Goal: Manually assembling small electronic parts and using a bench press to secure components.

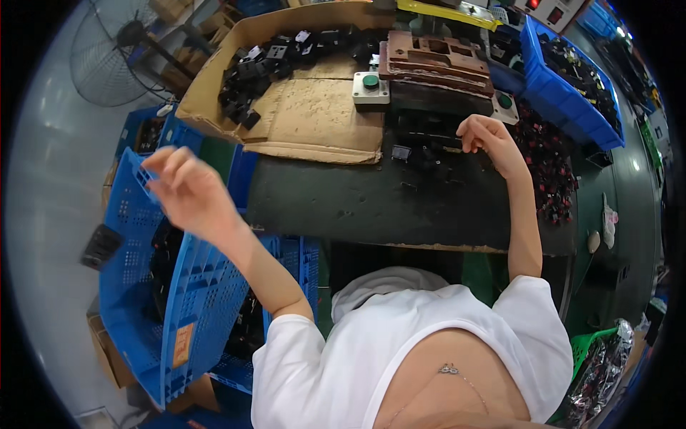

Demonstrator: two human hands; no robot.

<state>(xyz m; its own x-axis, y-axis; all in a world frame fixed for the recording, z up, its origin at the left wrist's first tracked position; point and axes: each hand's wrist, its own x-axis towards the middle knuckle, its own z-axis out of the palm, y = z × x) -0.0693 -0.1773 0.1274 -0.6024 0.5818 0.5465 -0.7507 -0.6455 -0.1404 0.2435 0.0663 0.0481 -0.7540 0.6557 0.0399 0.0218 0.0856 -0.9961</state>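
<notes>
My left hand (191,191) is stretched out over a blue plastic crate (207,293), blurred by motion, its fingers apart with nothing visible in them. A black rectangular part like a socket faceplate (101,247) shows beside the crate's left side; I cannot tell whether it rests on anything. Above the dark worktable (321,204), my right hand (491,141) has its fingers curled together; what they hold, if anything, is hidden. Several small black parts (432,161) lie left of that hand, with a small grey-faced piece (401,152) among them.
A cardboard tray (321,107) of black parts stands at the back left. Behind my right hand is a brown press fixture (436,57), with green buttons (370,82) (504,101) on either side. Small red and black pieces (547,161) cover the right edge, near a blue bin (572,93). A fan (107,53) stands far left.
</notes>
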